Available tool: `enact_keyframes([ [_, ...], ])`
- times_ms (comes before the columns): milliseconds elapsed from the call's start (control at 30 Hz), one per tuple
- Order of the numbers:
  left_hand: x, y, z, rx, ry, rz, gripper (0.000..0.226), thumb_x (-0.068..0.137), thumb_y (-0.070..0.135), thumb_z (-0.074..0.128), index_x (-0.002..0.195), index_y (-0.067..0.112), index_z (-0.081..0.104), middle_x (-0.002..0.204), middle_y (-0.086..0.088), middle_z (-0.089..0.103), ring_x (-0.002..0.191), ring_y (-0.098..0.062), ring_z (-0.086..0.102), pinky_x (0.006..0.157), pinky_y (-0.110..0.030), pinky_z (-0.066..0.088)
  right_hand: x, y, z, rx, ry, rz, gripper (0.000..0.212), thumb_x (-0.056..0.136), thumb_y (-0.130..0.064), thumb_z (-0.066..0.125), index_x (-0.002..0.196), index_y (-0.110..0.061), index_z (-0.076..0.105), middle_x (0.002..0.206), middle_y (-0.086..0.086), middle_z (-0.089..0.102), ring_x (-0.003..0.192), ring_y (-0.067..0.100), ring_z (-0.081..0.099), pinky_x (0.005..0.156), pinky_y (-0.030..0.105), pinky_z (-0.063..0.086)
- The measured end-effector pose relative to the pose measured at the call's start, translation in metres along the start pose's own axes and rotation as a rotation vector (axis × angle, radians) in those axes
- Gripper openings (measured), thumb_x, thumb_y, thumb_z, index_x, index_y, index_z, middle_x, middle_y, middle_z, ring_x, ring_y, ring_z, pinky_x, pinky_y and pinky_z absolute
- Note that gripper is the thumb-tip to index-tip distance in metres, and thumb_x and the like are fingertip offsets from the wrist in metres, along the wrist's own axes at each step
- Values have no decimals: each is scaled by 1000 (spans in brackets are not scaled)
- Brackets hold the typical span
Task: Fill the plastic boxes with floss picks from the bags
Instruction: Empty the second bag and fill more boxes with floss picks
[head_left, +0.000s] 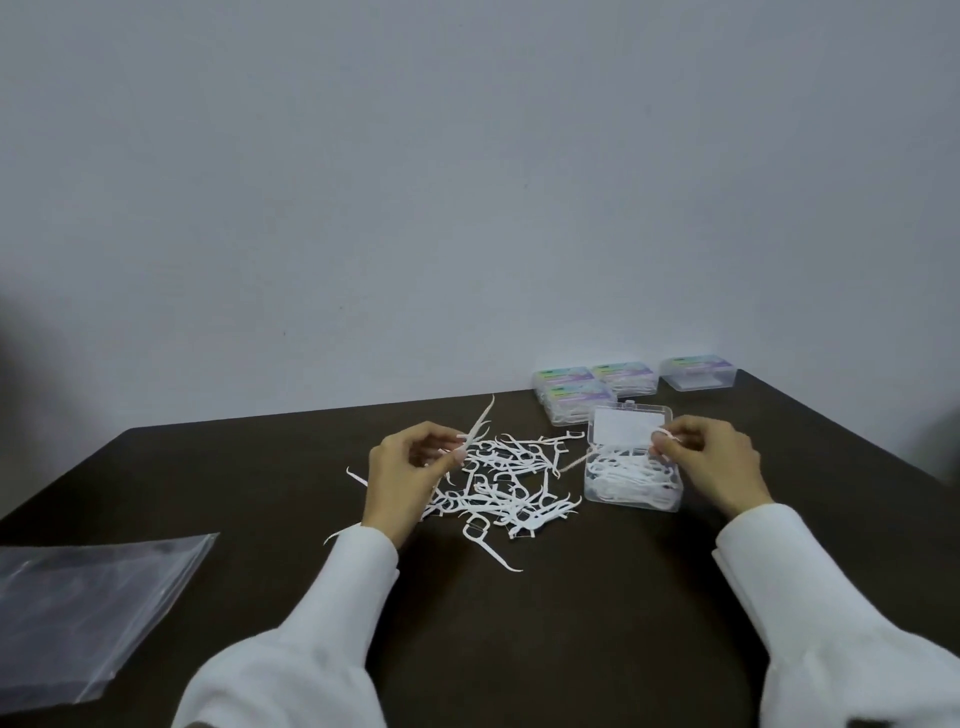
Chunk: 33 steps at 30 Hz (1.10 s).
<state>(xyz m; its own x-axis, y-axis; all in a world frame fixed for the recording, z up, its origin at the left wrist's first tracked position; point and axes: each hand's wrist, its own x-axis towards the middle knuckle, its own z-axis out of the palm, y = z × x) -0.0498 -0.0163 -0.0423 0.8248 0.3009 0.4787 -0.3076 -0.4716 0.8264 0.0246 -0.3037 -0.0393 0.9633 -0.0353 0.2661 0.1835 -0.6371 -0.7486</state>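
Observation:
A loose pile of white floss picks (511, 483) lies in the middle of the dark table (597, 597). My left hand (402, 473) pinches floss picks (480, 428) that point up and away, just above the pile's left side. To the right stands an open clear plastic box (631, 475) partly filled with picks, its lid (628, 423) raised behind it. My right hand (714, 465) pinches a floss pick (667, 439) over the box's right edge.
Three closed labelled boxes (582, 395) holding picks and one more clear box (697, 372) sit at the table's far edge by the wall. Flat clear plastic bags (78, 613) lie at the near left. A stray pick (491, 548) lies in front of the pile.

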Motion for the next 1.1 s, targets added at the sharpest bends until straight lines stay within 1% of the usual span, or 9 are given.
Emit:
enact_keyframes([
  [100,1,5,11,-51,24,0,15,73,11,79,81,23,73,77,8,72,74,-6,64,68,-12,50,-5,1,-4,-310,28,-63,18,91,-37,55,102,-26,62,98,-3,65,99,17,57,104,40,24],
  [333,8,21,49,-78,-40,31,10,74,11,78,83,16,74,77,6,72,70,-2,63,67,-12,50,-7,-3,-8,-457,3,-123,17,91,-34,54,105,-30,64,104,-7,60,102,12,52,99,38,25],
  [433,9,26,67,-47,-109,64,9,75,11,78,82,15,74,76,7,72,69,1,62,69,-13,50,-8,-1,-9,-445,-5,-136,14,91,-29,56,103,-34,62,95,-11,60,97,9,53,100,36,23],
  [567,9,32,88,-23,-187,109,8,77,10,76,83,13,73,76,9,70,67,3,59,67,-11,48,-10,-4,-11,-442,-32,-157,9,89,-31,58,95,-38,60,85,-14,57,90,6,52,108,36,17],
  [700,14,35,104,-29,-234,131,9,77,10,76,82,16,72,74,13,68,67,3,59,66,-11,48,-8,-4,-12,-386,-78,-146,20,85,-23,62,95,-40,61,87,-18,54,93,4,49,111,38,12],
  [800,17,36,115,-8,-276,149,12,77,9,76,83,19,71,76,14,68,70,1,59,66,-9,46,-6,0,-13,-308,-68,-138,22,84,-22,63,94,-41,59,90,-20,56,89,1,49,111,39,15],
  [900,20,37,124,62,-341,208,11,78,9,74,86,17,72,79,13,67,73,1,60,69,-8,45,-6,3,-16,-264,30,-130,20,86,-20,60,90,-39,58,88,-17,59,88,3,53,109,39,19],
  [1000,24,36,128,221,-447,311,13,81,12,71,93,17,73,88,7,71,80,-2,62,78,-17,49,-6,5,-18,-219,141,-120,22,87,-14,58,85,-36,58,84,-15,60,84,4,53,107,38,21],
  [1100,29,36,126,351,-511,357,18,83,13,68,98,21,73,94,7,71,84,-1,60,80,-20,48,-2,7,-16,-166,114,-126,20,86,-16,61,85,-36,60,85,-14,62,85,4,57,107,41,31],
])
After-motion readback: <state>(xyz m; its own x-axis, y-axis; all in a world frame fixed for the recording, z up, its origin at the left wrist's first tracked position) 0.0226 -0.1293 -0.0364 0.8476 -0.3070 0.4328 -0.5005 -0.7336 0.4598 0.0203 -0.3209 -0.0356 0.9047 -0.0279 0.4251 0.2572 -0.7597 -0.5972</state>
